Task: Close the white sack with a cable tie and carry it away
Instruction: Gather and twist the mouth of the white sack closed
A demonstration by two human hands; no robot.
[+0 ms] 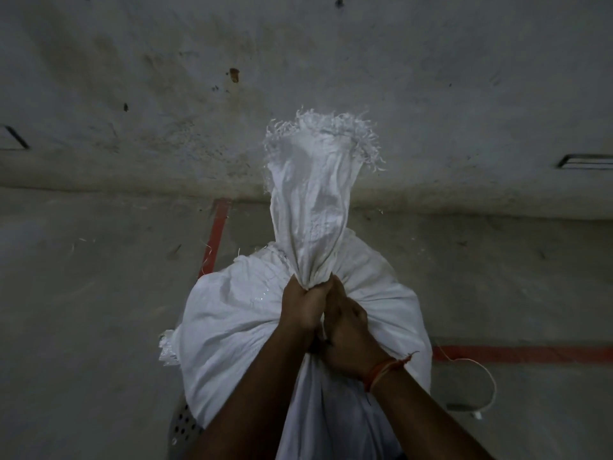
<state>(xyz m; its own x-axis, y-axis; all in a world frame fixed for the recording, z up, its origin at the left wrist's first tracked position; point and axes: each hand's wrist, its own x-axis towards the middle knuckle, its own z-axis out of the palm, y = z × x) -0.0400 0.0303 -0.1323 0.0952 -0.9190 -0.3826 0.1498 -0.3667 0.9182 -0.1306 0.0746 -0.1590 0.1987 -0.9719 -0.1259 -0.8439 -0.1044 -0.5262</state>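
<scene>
One head-worn camera, looking forward and steeply down from above the arms, very close over the white sack (232, 327). The wide lens bends the floor (83, 310) and wall (132, 78) behind it. No second view.

The hands (326, 313) hide any tie on the sack's neck (310, 257).

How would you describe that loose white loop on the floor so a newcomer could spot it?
Start at the big white sack gripped at its neck, then look to its right along the red floor line. Just below that line lies a thin white cord curved in an open loop, the only pale, stringy thing on the grey floor there.
</scene>
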